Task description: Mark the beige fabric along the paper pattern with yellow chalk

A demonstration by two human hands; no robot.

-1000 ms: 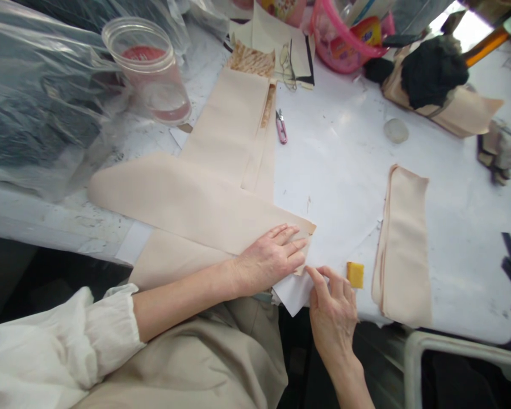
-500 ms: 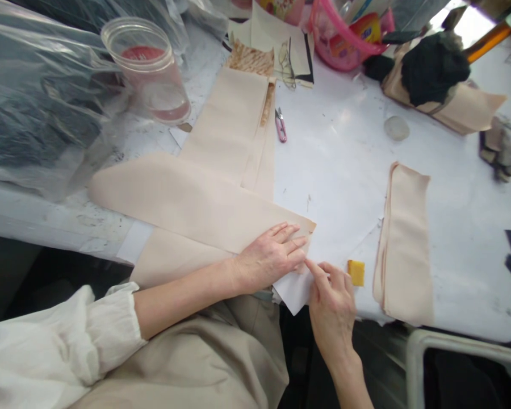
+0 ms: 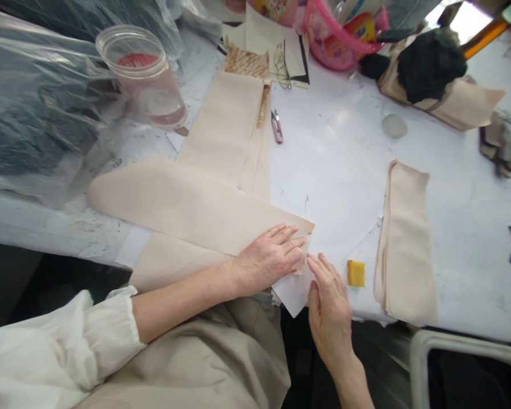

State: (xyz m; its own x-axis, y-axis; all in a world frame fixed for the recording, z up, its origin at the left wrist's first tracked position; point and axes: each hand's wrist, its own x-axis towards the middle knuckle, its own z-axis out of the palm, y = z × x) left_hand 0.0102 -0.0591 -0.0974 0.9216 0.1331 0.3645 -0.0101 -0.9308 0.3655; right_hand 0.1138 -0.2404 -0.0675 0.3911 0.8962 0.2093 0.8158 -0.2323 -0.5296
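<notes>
A long beige piece of leather-like sheet (image 3: 183,204) lies slantwise across the table edge, its narrow end toward the right. My left hand (image 3: 266,255) rests flat on that narrow end, fingers stretched out. Just right of the sheet's short edge is my right hand (image 3: 330,301), its fingers straight and the thumb apart, with nothing visible in it. Whether its fingertips touch the edge I cannot tell. Under the sheet's end a white paper (image 3: 293,292) pokes out over the table edge. A small yellow block (image 3: 356,274) sits right of my right hand.
More beige pieces (image 3: 225,125) lie stacked behind the sheet, beside pink thread snips (image 3: 276,128). At the right is a folded beige stack (image 3: 409,244). A clear plastic tub (image 3: 149,85), a pink basket (image 3: 323,40) and a black cloth bundle (image 3: 432,65) stand farther back.
My right hand's fingers have straightened out of a pinch at the sheet's edge and turned flatter. My left hand has stayed in place on the sheet.
</notes>
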